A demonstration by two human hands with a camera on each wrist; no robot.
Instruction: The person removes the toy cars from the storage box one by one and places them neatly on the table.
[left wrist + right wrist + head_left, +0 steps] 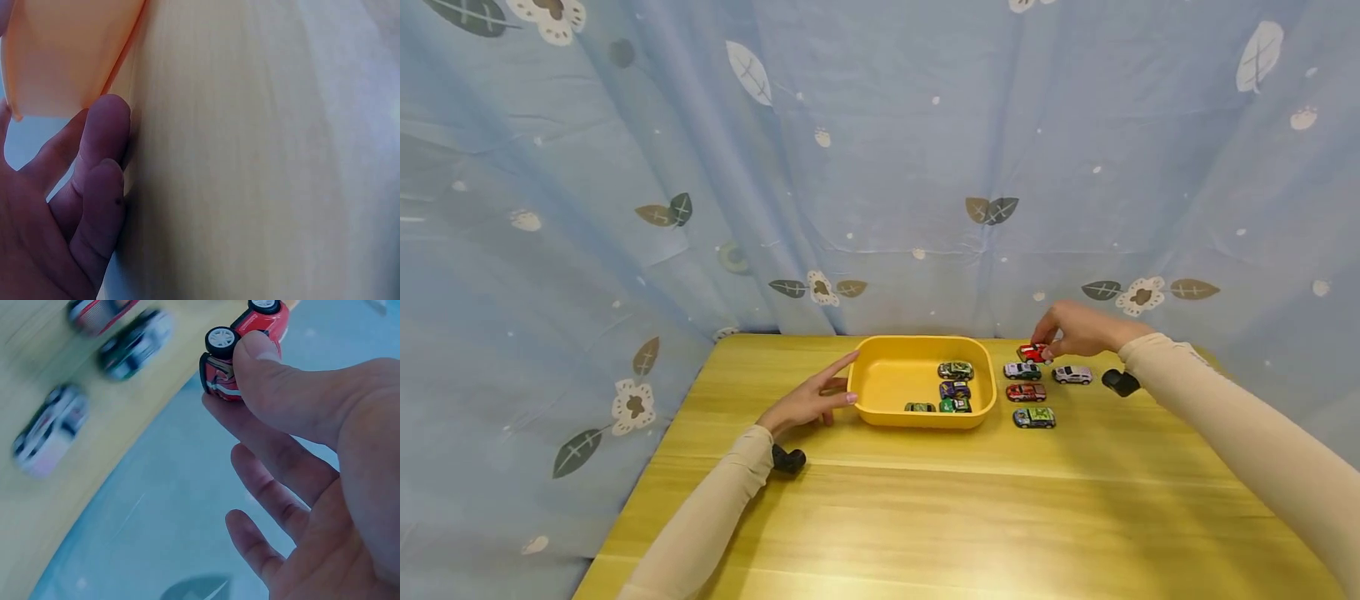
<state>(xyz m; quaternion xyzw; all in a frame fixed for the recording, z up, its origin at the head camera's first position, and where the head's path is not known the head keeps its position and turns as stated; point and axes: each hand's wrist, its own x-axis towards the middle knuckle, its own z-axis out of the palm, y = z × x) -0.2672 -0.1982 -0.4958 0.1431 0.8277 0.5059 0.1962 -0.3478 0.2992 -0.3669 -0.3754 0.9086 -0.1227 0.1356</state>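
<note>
Between thumb and forefinger, my right hand [1075, 328] pinches a red toy car [1034, 353], its white-spoked wheels [222, 337] showing in the right wrist view. Below it in the head view are a green-and-white car [1022, 371], a red-orange car [1026, 392] and a blue-green car [1033, 417], with a white car [1072, 375] to their right. My left hand [808, 403] rests spread at the left end of a yellow tray [895, 421], fingertips at its rim. Several toy cars lie in the tray's right part, including a purple one [955, 389] and a green one [955, 405].
The wooden table [880, 517] has its far edge right behind the tray and cars. A blue patterned curtain [880, 167] hangs behind and along the left side. Small black devices sit at both wrists, one [788, 459] left and one [1121, 382] right.
</note>
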